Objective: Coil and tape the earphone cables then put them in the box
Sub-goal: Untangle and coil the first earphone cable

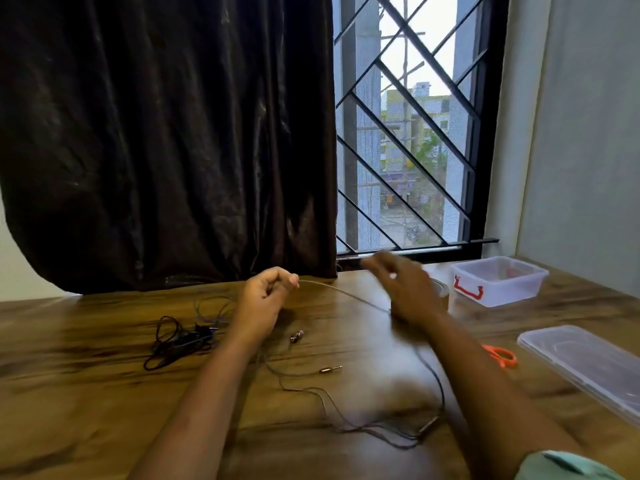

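**Earphone cable stretched between two hands, with slack loose on the desk**

A wide wooden desk (104, 358) fills the lower part of the view, in front of a dark curtain and a barred window. At the far right stands the clear plastic box (498, 280) with a red clasp, open; its lid (585, 365) lies nearer, at the right edge, with orange-handled scissors (502, 355) just beside it. A roll of tape (440, 291) sits mostly hidden behind the right hand.

The left hand (266, 299) is curled closed, pinching a thin grey earphone cable (346, 294) at the fingertips. The right hand (405, 289) is blurred (whether it grips the cable cannot be told), fingers loosely spread. The cable runs between them, then trails near across the desk in slack loops to its plug (329, 369) and earbuds (297, 336).

A second, dark cable (176, 341) lies tangled to the left.

Likely risks: the trailing slack could knot on itself or snag under a forearm while coiling, and loops may spring apart before tape is reached.
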Demonstrator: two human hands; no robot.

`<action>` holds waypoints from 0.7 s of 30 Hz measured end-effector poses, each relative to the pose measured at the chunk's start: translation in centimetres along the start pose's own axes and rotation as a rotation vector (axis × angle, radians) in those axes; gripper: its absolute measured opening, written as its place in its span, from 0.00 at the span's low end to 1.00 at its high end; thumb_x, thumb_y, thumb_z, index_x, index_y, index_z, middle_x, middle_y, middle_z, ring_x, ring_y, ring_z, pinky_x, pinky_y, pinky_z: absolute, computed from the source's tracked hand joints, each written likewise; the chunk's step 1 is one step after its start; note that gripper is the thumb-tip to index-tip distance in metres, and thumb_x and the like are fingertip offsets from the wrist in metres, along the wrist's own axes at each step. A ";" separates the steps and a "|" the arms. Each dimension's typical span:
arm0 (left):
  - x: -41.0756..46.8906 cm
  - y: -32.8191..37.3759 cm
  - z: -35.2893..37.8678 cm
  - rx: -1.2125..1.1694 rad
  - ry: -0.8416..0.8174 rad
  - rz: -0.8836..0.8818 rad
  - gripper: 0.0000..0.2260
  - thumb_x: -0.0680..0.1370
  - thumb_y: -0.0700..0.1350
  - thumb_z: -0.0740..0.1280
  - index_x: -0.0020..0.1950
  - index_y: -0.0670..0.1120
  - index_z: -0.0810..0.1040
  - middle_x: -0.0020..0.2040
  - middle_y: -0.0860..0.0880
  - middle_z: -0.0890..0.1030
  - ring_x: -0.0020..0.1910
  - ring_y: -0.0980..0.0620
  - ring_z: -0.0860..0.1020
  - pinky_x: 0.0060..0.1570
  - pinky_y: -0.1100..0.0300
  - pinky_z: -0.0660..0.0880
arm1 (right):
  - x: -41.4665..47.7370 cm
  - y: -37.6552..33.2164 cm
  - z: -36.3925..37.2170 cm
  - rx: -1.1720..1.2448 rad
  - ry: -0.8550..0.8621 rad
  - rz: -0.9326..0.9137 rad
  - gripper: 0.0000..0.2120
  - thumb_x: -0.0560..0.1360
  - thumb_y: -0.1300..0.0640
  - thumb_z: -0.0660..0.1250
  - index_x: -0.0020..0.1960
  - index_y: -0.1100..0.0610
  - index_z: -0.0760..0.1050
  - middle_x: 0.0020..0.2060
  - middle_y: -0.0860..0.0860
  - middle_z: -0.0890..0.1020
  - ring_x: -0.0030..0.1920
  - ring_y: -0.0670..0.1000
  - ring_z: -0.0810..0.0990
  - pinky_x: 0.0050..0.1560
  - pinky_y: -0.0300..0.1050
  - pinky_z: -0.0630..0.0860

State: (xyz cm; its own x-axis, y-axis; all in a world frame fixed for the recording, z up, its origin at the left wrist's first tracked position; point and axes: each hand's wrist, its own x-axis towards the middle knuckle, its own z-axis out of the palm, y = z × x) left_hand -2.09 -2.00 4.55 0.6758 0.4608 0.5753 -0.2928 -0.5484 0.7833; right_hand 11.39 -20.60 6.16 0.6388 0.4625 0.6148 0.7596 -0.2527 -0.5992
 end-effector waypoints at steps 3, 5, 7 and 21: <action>-0.4 0.6 1.8 0.050 -0.044 0.080 0.08 0.78 0.42 0.65 0.38 0.47 0.78 0.30 0.57 0.75 0.30 0.61 0.71 0.31 0.66 0.67 | -0.8 -2.2 3.1 0.089 -0.370 -0.141 0.11 0.77 0.50 0.66 0.57 0.51 0.79 0.42 0.40 0.79 0.43 0.36 0.77 0.44 0.32 0.72; -0.5 0.7 2.1 0.091 -0.029 0.132 0.08 0.77 0.45 0.67 0.37 0.48 0.78 0.28 0.57 0.75 0.30 0.61 0.72 0.31 0.65 0.68 | -1.1 -2.5 4.7 0.087 -0.438 -0.214 0.06 0.77 0.62 0.64 0.51 0.57 0.79 0.37 0.44 0.78 0.36 0.38 0.75 0.40 0.33 0.70; -0.4 0.6 1.7 0.108 -0.006 0.147 0.09 0.77 0.46 0.68 0.37 0.45 0.77 0.26 0.55 0.71 0.28 0.60 0.68 0.29 0.64 0.65 | -0.7 -2.3 4.6 0.129 -0.381 -0.183 0.09 0.75 0.69 0.59 0.45 0.60 0.77 0.34 0.49 0.76 0.32 0.41 0.72 0.35 0.32 0.67; 0.0 -0.7 0.1 0.011 0.121 -0.082 0.11 0.79 0.48 0.64 0.43 0.43 0.79 0.42 0.41 0.81 0.41 0.52 0.77 0.43 0.63 0.72 | 0.5 0.9 2.2 -0.207 -0.621 0.123 0.26 0.75 0.63 0.68 0.72 0.57 0.66 0.60 0.52 0.77 0.56 0.49 0.77 0.54 0.37 0.73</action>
State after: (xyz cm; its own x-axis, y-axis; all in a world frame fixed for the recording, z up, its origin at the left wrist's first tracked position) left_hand -1.79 -1.70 4.02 0.6102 0.5848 0.5345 -0.2322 -0.5130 0.8264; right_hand 12.10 -18.76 4.85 0.5804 0.8080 0.1013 0.7329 -0.4641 -0.4974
